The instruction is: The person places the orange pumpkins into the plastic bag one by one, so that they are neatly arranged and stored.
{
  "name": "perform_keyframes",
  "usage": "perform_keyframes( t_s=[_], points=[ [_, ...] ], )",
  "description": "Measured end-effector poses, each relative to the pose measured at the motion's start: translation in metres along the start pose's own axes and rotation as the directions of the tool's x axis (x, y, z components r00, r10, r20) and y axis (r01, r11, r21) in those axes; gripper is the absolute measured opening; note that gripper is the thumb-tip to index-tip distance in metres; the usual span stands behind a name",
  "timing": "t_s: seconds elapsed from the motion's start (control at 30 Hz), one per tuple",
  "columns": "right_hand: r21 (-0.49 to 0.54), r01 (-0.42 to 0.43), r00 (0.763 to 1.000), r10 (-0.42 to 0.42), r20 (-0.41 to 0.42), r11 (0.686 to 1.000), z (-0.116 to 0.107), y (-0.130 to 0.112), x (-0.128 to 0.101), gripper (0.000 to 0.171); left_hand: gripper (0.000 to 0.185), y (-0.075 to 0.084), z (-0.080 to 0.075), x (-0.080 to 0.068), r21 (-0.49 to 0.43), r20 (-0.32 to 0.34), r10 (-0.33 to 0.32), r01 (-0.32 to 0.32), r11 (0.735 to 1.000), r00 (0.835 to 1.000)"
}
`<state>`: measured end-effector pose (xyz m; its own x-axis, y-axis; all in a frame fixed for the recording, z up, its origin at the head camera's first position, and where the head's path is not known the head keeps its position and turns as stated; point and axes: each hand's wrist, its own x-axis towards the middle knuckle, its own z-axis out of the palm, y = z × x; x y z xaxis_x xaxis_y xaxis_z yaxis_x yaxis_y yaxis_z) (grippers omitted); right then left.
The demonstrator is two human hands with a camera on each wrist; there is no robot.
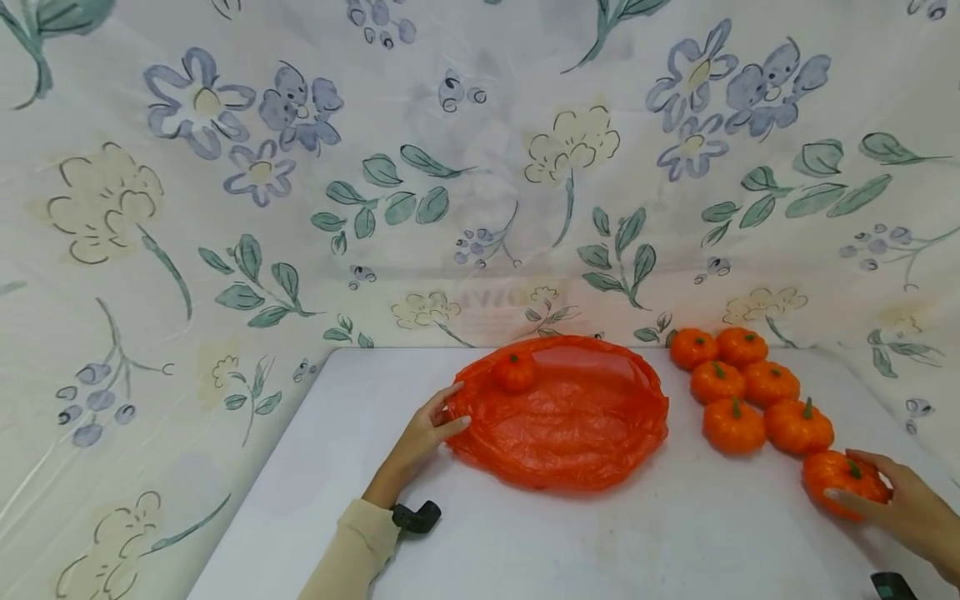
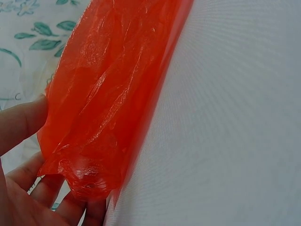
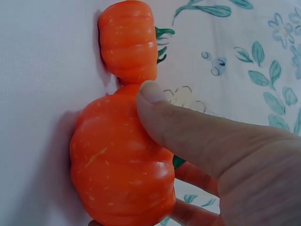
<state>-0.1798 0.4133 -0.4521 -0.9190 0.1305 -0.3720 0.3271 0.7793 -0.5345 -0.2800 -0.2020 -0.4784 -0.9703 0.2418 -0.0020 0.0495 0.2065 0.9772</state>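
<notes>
An orange plastic bag (image 1: 558, 417) lies open in the middle of the white table (image 1: 525, 542), with one small orange pumpkin (image 1: 513, 371) inside it at the far left. My left hand (image 1: 452, 410) pinches the bag's left rim; in the left wrist view the bag's film (image 2: 108, 94) passes between thumb and fingers (image 2: 23, 122). At the right, my right hand (image 1: 862, 483) grips a pumpkin (image 1: 836, 479) that rests on the table. In the right wrist view the thumb (image 3: 188, 132) presses on this pumpkin (image 3: 122, 160), with another pumpkin (image 3: 127, 40) just beyond it.
Several more small pumpkins (image 1: 742, 383) sit in a cluster at the table's back right. A floral cloth (image 1: 300, 208) hangs behind and along both sides of the table. Bare white tabletop lies in front of the bag.
</notes>
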Motion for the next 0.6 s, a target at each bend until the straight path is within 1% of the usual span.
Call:
perform_keyframes(
  t_s=[0.1,0.2,0.27,0.4,0.53,0.6],
  points=[
    [-0.033,0.038,0.999,-0.038,-0.011,0.999,-0.0010,0.0018,0.0028,0.124,0.065,0.0007,-0.0002,0.0007,0.006,0.000,0.006,-0.006,1.000,1.000],
    [-0.056,0.069,0.998,-0.069,-0.002,0.996,-0.0035,0.0018,0.0061,0.123,0.064,0.0023,-0.0002,0.0015,0.010,-0.005,0.012,-0.012,1.000,1.000],
    [-0.058,0.065,0.998,-0.065,0.007,0.996,-0.0039,0.0021,0.0075,0.124,0.064,0.0028,-0.0003,0.0016,0.005,-0.009,0.015,-0.015,1.000,1.000],
    [-0.056,0.026,1.000,-0.026,0.006,0.998,-0.0019,0.0040,0.0077,0.124,0.065,0.0009,-0.0007,0.0018,0.000,-0.001,0.007,-0.007,1.000,1.000],
    [-0.058,0.014,1.000,-0.015,-0.017,0.998,0.0015,0.0052,0.0060,0.122,0.065,-0.0013,-0.0009,0.0021,0.006,0.001,0.001,-0.001,1.000,1.000],
    [-0.042,-0.009,0.999,0.008,-0.032,0.999,0.0032,0.0046,0.0044,0.125,0.065,-0.0021,-0.0007,0.0022,0.007,-0.003,0.004,-0.004,1.000,1.000]
  ],
)
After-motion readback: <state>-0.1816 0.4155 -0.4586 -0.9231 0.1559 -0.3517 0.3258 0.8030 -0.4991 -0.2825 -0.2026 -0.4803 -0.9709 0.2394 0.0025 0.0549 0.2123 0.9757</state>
